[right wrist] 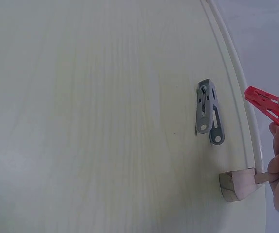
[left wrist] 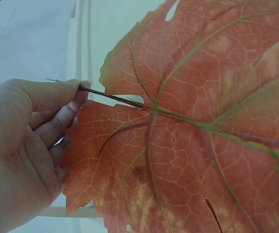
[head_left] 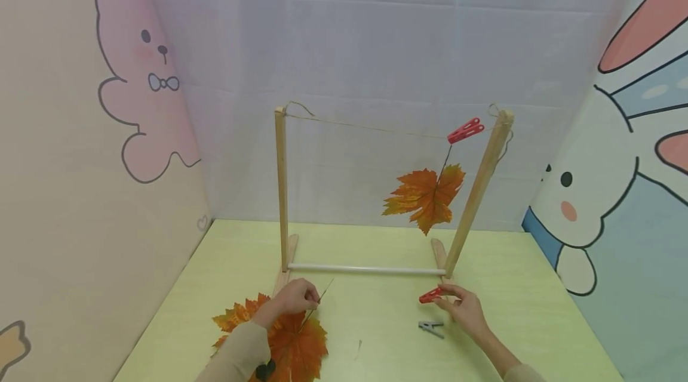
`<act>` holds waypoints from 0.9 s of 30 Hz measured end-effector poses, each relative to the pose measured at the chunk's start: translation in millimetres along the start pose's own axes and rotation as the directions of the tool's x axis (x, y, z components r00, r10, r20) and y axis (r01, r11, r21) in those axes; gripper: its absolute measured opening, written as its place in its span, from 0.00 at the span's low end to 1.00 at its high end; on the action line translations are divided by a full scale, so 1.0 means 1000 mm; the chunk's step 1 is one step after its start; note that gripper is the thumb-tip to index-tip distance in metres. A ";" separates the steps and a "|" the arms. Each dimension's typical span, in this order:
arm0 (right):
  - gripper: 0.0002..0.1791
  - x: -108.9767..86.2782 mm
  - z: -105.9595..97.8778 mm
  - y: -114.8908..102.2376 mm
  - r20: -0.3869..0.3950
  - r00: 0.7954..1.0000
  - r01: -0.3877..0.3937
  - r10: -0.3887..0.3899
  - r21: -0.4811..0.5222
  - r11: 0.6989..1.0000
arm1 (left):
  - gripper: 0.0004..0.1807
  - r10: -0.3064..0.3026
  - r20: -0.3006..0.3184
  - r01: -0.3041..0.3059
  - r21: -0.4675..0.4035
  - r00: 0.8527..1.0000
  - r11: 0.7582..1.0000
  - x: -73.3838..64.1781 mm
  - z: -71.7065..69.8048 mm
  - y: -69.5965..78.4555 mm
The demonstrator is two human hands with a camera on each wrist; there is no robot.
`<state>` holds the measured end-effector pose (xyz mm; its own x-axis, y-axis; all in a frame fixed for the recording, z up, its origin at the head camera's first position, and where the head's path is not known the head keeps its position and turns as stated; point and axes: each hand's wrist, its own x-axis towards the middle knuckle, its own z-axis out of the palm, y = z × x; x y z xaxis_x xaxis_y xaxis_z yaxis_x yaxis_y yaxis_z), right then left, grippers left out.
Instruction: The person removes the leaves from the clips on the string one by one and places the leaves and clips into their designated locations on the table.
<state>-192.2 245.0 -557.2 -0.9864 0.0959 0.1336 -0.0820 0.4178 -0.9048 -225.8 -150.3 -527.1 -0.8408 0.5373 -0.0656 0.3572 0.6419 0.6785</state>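
My left hand [head_left: 294, 298] pinches the dark stem of an orange-red artificial maple leaf [left wrist: 178, 126] between thumb and fingers. In the head view that leaf [head_left: 298, 346] hangs below the hand, with another orange leaf [head_left: 242, 313] partly hidden behind the forearm. On the right, my right hand [head_left: 466, 313] pinches a red clothespin [head_left: 430, 295] by its handle end, above the table. A grey clothespin [right wrist: 206, 109] lies on the table just beside that hand. On a string [head_left: 371, 128], a second red clothespin [head_left: 465, 131] holds a maple leaf [head_left: 430, 194] by its stem.
The string runs between two wooden posts [head_left: 282, 191] of a stand, joined low down by a white rod [head_left: 365, 269]. A small stem scrap [head_left: 359, 347] lies on the pale yellow table [head_left: 387, 322]. Cartoon-printed panels [head_left: 586, 179] flank both sides.
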 end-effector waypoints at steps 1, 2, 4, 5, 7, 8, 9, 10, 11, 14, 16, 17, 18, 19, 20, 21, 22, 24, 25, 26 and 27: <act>0.20 0.000 0.000 0.002 0.002 1.000 -0.007 0.007 -0.004 1.000 | 0.02 -0.002 0.000 0.002 -0.006 1.000 1.000 0.000 0.001 -0.002; 0.20 0.001 0.000 0.004 0.004 1.000 -0.011 0.011 -0.004 1.000 | 0.02 -0.001 -0.001 0.001 -0.013 1.000 1.000 0.000 0.003 -0.005; 0.19 0.000 0.001 0.006 0.004 1.000 -0.016 0.016 -0.001 1.000 | 0.02 0.006 -0.009 -0.006 -0.028 1.000 1.000 0.001 0.006 -0.010; 0.19 0.000 0.001 0.006 0.003 1.000 -0.018 0.018 0.000 1.000 | 0.02 0.009 -0.016 -0.010 -0.033 1.000 0.999 0.002 0.007 -0.012; 0.19 -0.001 0.001 0.007 0.001 1.000 -0.022 0.022 0.008 1.000 | 0.02 0.014 -0.035 -0.015 -0.028 0.999 1.000 0.003 0.011 -0.017; 0.19 -0.001 0.002 0.007 -0.001 1.000 -0.024 0.024 0.009 1.000 | 0.02 0.024 -0.052 -0.025 -0.021 0.998 0.999 0.004 0.012 -0.018; 0.18 -0.002 0.002 0.006 -0.002 1.000 -0.029 0.029 0.009 1.000 | 0.02 0.034 -0.069 -0.035 -0.014 0.997 0.999 0.004 0.013 -0.019; 0.18 -0.002 0.002 0.006 -0.002 0.999 -0.034 0.034 0.011 0.999 | 0.02 0.044 -0.086 -0.045 -0.005 0.995 0.999 0.005 0.015 -0.019; 0.18 -0.002 0.003 0.007 -0.002 0.999 -0.038 0.038 0.011 0.999 | 0.03 0.049 -0.100 -0.049 -0.003 0.994 0.999 0.005 0.016 -0.019; 0.18 -0.002 0.003 0.006 0.000 0.999 -0.049 0.049 0.011 0.999 | 0.03 0.056 -0.127 -0.057 -0.003 0.990 0.998 0.005 0.018 -0.019; 0.18 -0.002 0.004 0.006 0.000 0.999 -0.049 0.049 0.012 0.999 | 0.04 0.038 -0.128 -0.041 -0.019 0.991 0.999 0.005 0.020 -0.020; 0.18 -0.002 0.004 0.006 0.001 0.999 -0.044 0.044 0.017 0.999 | 0.04 0.025 -0.128 -0.029 -0.025 0.992 0.999 0.005 0.021 -0.021; 0.18 -0.002 0.005 0.006 -0.001 0.999 -0.041 0.041 0.017 0.999 | 0.04 0.013 -0.130 -0.017 -0.028 0.991 0.999 0.005 0.022 -0.022; 0.18 -0.002 0.005 0.007 -0.001 0.999 -0.040 0.040 0.026 0.999 | 0.04 0.000 -0.133 -0.005 -0.039 0.991 0.999 0.005 0.023 -0.022; 0.18 -0.002 0.006 0.007 -0.005 0.999 -0.040 0.040 0.035 0.999 | 0.04 -0.005 -0.140 -0.002 -0.046 0.990 0.999 0.005 0.024 -0.022; 0.18 -0.002 0.007 0.007 -0.009 0.999 -0.043 0.043 0.042 0.998 | 0.04 -0.014 -0.148 0.006 -0.054 0.989 0.998 0.005 0.025 -0.023; 0.17 -0.003 0.007 0.008 -0.006 0.999 -0.047 0.047 0.052 0.998 | 0.03 -0.022 -0.155 0.012 -0.062 0.988 0.998 0.006 0.026 -0.023; 0.17 -0.003 0.009 0.009 -0.007 0.998 -0.054 0.055 0.048 0.997 | 0.03 -0.033 -0.170 0.020 -0.077 0.985 0.997 0.006 0.027 -0.023; 0.17 -0.003 0.009 0.010 -0.004 0.998 -0.061 0.062 0.051 0.997 | 0.03 -0.038 -0.176 0.023 -0.084 0.984 0.996 0.006 0.028 -0.023; 0.17 -0.004 0.010 0.012 -0.002 0.998 -0.065 0.065 0.046 0.997 | 0.03 -0.040 -0.181 0.025 -0.087 0.983 0.996 0.007 0.029 -0.024; 0.17 -0.004 0.011 0.013 0.005 0.998 -0.067 0.067 0.032 0.997 | 0.03 -0.050 -0.183 0.034 -0.090 0.982 0.995 0.007 0.030 -0.024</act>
<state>-191.0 240.4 -573.8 -0.9904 0.1187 0.0710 -0.0205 0.3812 -0.9243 -227.9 -146.3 -565.8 -0.9179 0.3953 0.0350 0.2901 0.6084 0.7387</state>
